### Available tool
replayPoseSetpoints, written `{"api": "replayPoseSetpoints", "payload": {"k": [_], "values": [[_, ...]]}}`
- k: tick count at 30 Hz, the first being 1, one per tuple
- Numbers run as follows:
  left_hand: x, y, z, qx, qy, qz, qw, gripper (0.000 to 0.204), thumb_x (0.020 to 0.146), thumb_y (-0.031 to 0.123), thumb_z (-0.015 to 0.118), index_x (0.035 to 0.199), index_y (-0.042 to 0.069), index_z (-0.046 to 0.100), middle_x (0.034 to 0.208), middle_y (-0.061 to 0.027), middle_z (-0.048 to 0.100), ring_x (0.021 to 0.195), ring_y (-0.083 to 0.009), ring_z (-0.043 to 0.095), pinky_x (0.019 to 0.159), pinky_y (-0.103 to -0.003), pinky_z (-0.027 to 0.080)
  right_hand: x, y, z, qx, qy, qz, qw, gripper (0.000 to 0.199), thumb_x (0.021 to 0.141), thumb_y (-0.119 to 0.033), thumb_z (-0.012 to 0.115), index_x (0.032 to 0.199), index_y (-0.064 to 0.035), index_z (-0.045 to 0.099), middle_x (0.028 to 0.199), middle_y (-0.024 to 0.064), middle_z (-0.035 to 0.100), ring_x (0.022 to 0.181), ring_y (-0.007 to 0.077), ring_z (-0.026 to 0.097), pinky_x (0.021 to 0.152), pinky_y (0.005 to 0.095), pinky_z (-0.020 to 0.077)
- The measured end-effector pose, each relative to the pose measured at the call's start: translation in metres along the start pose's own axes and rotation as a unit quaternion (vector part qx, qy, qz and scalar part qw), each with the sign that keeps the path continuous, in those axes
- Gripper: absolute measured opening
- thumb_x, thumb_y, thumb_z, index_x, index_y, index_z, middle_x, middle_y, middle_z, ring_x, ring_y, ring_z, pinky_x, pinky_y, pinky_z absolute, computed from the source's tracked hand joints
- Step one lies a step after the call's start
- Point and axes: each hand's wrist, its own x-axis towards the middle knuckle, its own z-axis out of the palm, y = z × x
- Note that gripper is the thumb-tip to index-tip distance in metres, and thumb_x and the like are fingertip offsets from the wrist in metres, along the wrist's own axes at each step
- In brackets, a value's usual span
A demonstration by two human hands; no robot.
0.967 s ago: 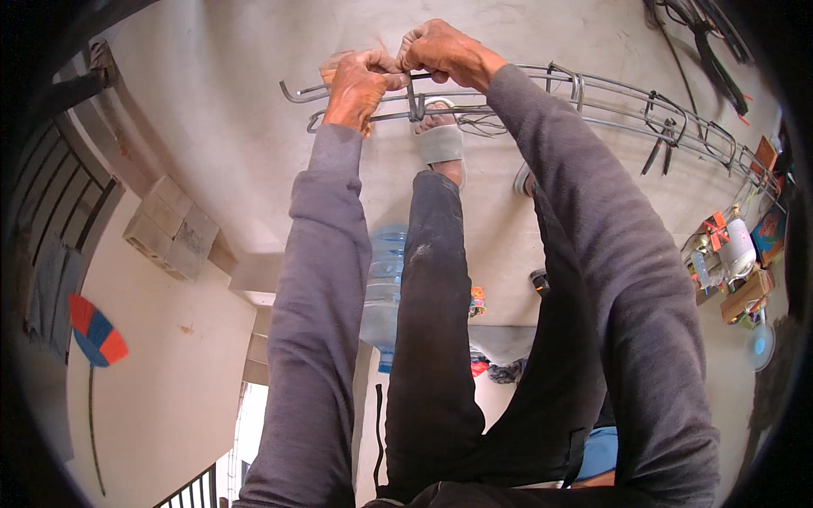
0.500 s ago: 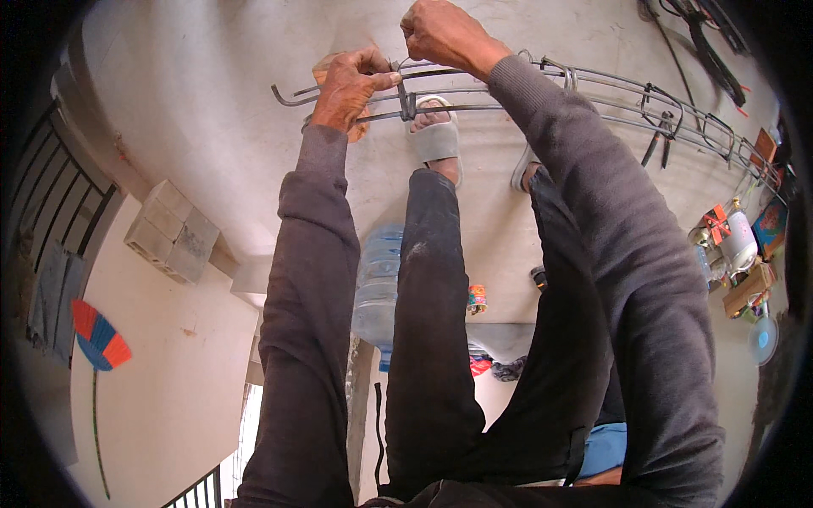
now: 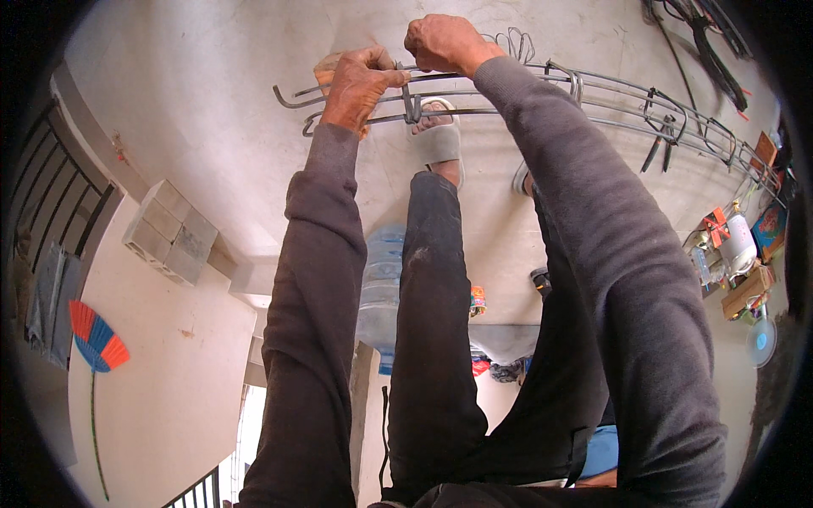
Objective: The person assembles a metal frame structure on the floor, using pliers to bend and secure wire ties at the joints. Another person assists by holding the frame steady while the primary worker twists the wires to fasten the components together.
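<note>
A long cage of dark rebar rods (image 3: 474,112) stretches from beside my left hand off to the far right, with square wire stirrups around it. Near the hooked rod ends, my left hand (image 3: 354,91) pinches the upper corner of a stirrup (image 3: 412,108) between thumb and fingers. My right hand (image 3: 445,44) is a closed fist just beyond the top rod, right of the left fingertips; what it grips is hidden. Thin wire loops (image 3: 517,44) show beyond my right wrist. Dark-handled pliers (image 3: 655,152) hang on the cage farther right.
An orange-brown block (image 3: 326,68) sits behind my left hand. My sandalled foot (image 3: 436,142) is beneath the rods. A large clear blue water bottle (image 3: 378,296) stands by my left leg. Concrete blocks (image 3: 172,233) are at left; bottles and boards (image 3: 745,292) at right.
My right fist has come slightly nearer to me, and the wire loops beyond its wrist now show more. My left hand keeps its pinch at the stirrup, having shifted slightly right.
</note>
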Motion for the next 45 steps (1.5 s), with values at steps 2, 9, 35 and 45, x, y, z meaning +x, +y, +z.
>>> {"api": "replayPoseSetpoints", "payload": {"k": [2, 9, 35, 45], "values": [[0.004, -0.002, 0.002, -0.008, 0.003, 0.001, 1.000, 0.016, 0.076, 0.011, 0.079, 0.072, 0.006, 0.064, 0.074, -0.0031, 0.067, 0.075, -0.0143, 0.064, 0.073, -0.031, 0.048, 0.001, 0.003, 0.008, 0.016, 0.006, 0.000, 1.000, 0.015, 0.078, -0.012, 0.066, 0.087, -0.0068, 0.077, 0.079, 0.0161, 0.073, 0.075, 0.0333, 0.072, 0.068, 0.0401, 0.0587], [0.004, -0.007, 0.005, -0.004, 0.034, -0.006, 0.999, 0.017, 0.075, 0.008, 0.077, 0.069, 0.005, 0.062, 0.070, -0.0052, 0.066, 0.074, -0.0150, 0.065, 0.068, -0.032, 0.049, -0.003, -0.005, 0.009, 0.206, -0.157, 0.105, 0.960, 0.014, 0.080, -0.013, 0.066, 0.084, -0.0046, 0.077, 0.073, 0.0153, 0.072, 0.064, 0.0283, 0.069, 0.063, 0.0389, 0.0553], [0.014, 0.000, 0.014, 0.007, 0.090, -0.027, 0.996, 0.020, 0.064, 0.010, 0.080, 0.060, 0.005, 0.062, 0.059, -0.0059, 0.063, 0.054, -0.0143, 0.057, 0.052, -0.031, 0.048, -0.133, -0.051, 0.018, 0.000, 0.225, -0.105, 0.969, 0.032, 0.084, -0.008, 0.061, 0.116, -0.0038, 0.061, 0.106, 0.0096, 0.057, 0.100, 0.0263, 0.057, 0.085, 0.0385, 0.0476], [0.015, -0.004, 0.017, -0.022, 0.073, -0.039, 0.996, 0.016, 0.071, 0.003, 0.076, 0.065, 0.005, 0.061, 0.069, -0.0067, 0.066, 0.068, -0.0164, 0.063, 0.069, -0.030, 0.049, -0.187, -0.013, -0.024, 0.070, 0.239, 0.065, 0.966, 0.034, 0.076, -0.001, 0.064, 0.108, -0.0095, 0.061, 0.109, 0.0109, 0.058, 0.102, 0.0304, 0.057, 0.090, 0.0430, 0.0480]]}}
